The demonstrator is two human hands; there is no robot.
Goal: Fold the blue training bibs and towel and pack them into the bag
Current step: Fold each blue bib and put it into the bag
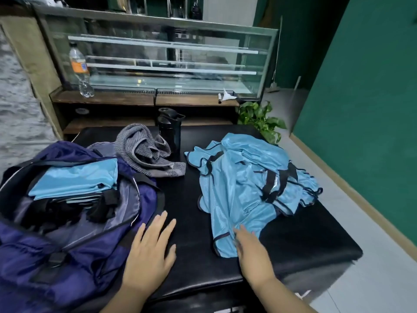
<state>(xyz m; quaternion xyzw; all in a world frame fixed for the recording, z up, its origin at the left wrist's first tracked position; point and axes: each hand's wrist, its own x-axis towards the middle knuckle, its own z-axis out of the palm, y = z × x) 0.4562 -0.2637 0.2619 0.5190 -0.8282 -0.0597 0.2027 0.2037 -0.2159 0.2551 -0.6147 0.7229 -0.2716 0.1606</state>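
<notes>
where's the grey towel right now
In the head view the towel lies crumpled on the black table, left of centre at the far side, between the open bag and the black bottle.

Black padded bench (185, 199): bag (67, 245), towel (144, 150), bottle (170, 129), bibs (243, 184)

shop, glass display counter (158, 55), green walls (372, 109)
</notes>
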